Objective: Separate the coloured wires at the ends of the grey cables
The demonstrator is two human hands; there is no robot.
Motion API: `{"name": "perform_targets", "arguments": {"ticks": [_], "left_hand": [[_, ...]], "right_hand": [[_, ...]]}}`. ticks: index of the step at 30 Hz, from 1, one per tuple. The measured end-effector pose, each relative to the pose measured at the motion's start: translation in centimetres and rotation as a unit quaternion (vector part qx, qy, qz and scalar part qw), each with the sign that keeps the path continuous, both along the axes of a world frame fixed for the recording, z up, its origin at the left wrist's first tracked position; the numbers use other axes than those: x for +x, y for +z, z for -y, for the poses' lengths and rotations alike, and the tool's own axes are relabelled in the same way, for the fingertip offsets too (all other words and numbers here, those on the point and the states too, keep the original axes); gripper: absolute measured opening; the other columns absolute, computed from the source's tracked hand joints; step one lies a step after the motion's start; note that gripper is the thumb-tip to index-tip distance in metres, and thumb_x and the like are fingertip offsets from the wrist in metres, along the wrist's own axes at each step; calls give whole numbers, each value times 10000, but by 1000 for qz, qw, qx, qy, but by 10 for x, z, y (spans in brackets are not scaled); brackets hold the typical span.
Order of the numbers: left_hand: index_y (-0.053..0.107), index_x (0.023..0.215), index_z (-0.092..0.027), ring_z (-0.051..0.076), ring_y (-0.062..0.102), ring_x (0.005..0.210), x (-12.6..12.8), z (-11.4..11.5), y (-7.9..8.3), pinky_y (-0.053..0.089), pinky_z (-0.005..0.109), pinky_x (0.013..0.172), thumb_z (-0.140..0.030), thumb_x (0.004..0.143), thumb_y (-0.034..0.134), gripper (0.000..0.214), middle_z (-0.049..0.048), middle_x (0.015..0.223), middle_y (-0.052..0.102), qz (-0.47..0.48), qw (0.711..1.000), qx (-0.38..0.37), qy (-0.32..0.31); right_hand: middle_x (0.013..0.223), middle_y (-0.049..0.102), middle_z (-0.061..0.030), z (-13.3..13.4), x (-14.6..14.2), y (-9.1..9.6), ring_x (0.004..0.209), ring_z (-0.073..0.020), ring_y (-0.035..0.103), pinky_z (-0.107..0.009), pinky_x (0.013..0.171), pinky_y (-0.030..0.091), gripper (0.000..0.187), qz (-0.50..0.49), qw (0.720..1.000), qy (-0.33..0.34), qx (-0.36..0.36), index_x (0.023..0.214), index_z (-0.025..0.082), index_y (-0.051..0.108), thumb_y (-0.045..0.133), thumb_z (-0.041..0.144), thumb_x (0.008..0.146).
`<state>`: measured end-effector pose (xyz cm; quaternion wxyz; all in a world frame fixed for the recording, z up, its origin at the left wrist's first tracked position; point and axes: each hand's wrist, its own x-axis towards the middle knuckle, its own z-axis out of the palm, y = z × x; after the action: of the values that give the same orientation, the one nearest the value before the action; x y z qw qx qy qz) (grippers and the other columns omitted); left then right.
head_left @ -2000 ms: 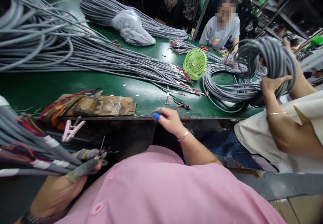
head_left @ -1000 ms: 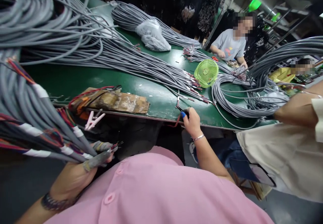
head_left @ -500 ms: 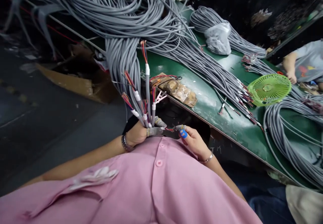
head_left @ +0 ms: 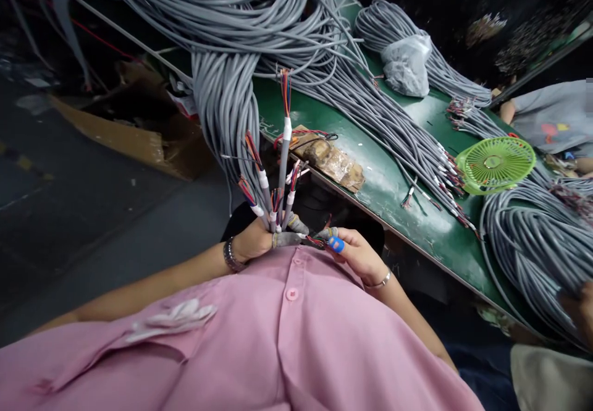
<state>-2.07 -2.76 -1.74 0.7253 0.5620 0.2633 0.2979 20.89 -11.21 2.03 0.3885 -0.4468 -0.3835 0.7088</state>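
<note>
Gripping cable ends [head_left: 273, 201] upright in left hand [head_left: 252, 244], right hand [head_left: 356, 256] beside.

Left hand [head_left: 252, 244] fisted, right hand [head_left: 357, 258] seemingly pinching, nearly touching.

Whatever the right hand [head_left: 357, 256] pinches by the cables [head_left: 283, 157] is hidden.

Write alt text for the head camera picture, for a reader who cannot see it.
A person in a pink shirt grips grey cables in the left hand, stripped ends up, while the right hand touches coloured wires at one end. Beyond, cable bundles and a green fan sit on a green table.
</note>
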Motion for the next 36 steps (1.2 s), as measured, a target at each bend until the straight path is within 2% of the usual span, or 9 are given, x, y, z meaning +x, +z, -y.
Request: {"name": "perform_targets", "arguments": {"ticks": [3, 6, 9, 13, 20, 23, 26, 29, 36], "left_hand": [[741, 873, -111, 169, 620, 741, 0, 0, 1, 505, 278, 699, -272, 748, 756, 204, 81, 808, 694, -2, 1000, 15, -3], [741, 867, -108, 176, 625, 753, -1, 0, 3, 507, 283, 707, -269, 760, 743, 193, 90, 818, 699, -9, 999, 36, -12], [747, 856, -111, 173, 625, 734, -1, -1, 6, 507, 273, 689, -270, 755, 746, 189, 86, 787, 699, -16, 999, 46, -24], [752, 867, -110, 170, 622, 706, 0, -2, 8, 506, 262, 657, -276, 766, 734, 195, 84, 755, 694, 3, 998, 48, -51], [742, 878, -102, 165, 624, 717, -1, -4, 6, 507, 257, 672, -284, 756, 750, 219, 93, 799, 709, 20, 998, 21, -56], [732, 842, -95, 170, 622, 738, 0, -4, 8, 490, 242, 650, -287, 744, 761, 217, 90, 792, 696, 37, 998, 13, -52], [721, 797, -103, 145, 590, 672, 1, -4, 11, 476, 237, 629, -283, 730, 771, 199, 60, 727, 666, 44, 998, -3, -41], [715, 756, -110, 136, 561, 615, 1, -3, 13, 474, 252, 622, -290, 712, 782, 197, 44, 664, 642, 28, 999, -18, -34], [712, 757, -121, 164, 582, 659, -4, -1, 13, 482, 262, 626, -329, 714, 772, 221, 63, 701, 658, 4, 999, -13, -37]], "right_hand": [[719, 532, 3, -6, -4, 10, 694, -100, 470, -219, 648, 393, 346, 11, 998, 47, 34, 918, 132, 694, 689, 460, 811], [802, 595, -19, -13, -4, 16, 797, -130, 519, -238, 730, 421, 395, 16, 995, 97, 33, 967, 130, 696, 696, 486, 795], [794, 599, -10, -19, -3, 15, 699, -99, 488, -211, 637, 402, 424, 27, 990, 136, 10, 937, 124, 683, 731, 502, 751], [682, 538, 29, -21, -6, 12, 560, -63, 383, -187, 501, 293, 423, 22, 984, 173, -24, 906, 131, 640, 729, 514, 750], [775, 541, 12, -13, -18, 10, 690, -88, 447, -215, 655, 371, 380, 1, 993, 113, 30, 866, 140, 629, 697, 506, 790], [734, 509, 21, -10, -20, 2, 634, -75, 402, -205, 601, 346, 391, -24, 994, 104, 36, 887, 141, 623, 696, 512, 790], [650, 437, 47, -7, -21, -5, 540, -58, 297, -195, 495, 245, 427, -52, 994, 100, 9, 924, 144, 604, 670, 546, 798], [613, 408, 59, -7, -21, -4, 511, -56, 261, -199, 466, 203, 459, -56, 993, 102, -12, 929, 149, 592, 659, 581, 789], [774, 558, 9, -11, -22, 13, 686, -96, 467, -213, 647, 404, 455, 29, 991, 127, 31, 890, 143, 622, 709, 564, 744]]}}
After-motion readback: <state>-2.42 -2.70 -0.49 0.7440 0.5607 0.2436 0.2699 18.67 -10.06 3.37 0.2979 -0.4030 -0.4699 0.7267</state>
